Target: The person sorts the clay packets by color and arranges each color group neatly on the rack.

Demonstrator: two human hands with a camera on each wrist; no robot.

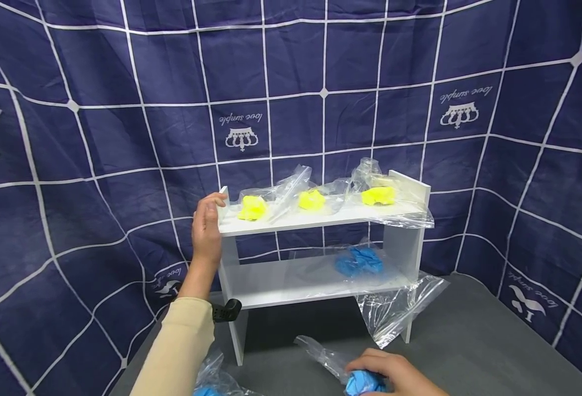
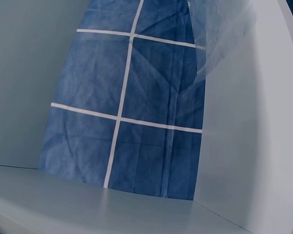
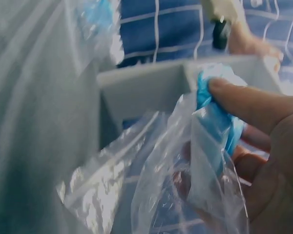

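Observation:
My left hand [image 1: 207, 228] grips the upper left end of a white shelf unit [image 1: 291, 286], fingers over the side panel's top. In the left wrist view the shelf's white boards [image 2: 244, 122] fill the edges and the hand is out of frame. Low in front of the unit, my right hand [image 1: 395, 373] pinches a crumpled blue wad [image 1: 362, 383] in a clear plastic bag [image 1: 323, 355]. The right wrist view shows the thumb pressed on the blue wad [image 3: 219, 117], the bag's loose end [image 3: 161, 180] trailing away from the fingers.
Three bagged yellow wads [image 1: 312, 199] sit along the top board. A bagged blue wad [image 1: 360, 261] lies on the lower board, and clear plastic [image 1: 400, 308] hangs off its right front edge. Another blue bag [image 1: 214, 374] lies at the bottom left. Behind hangs a checked curtain [image 1: 291, 71].

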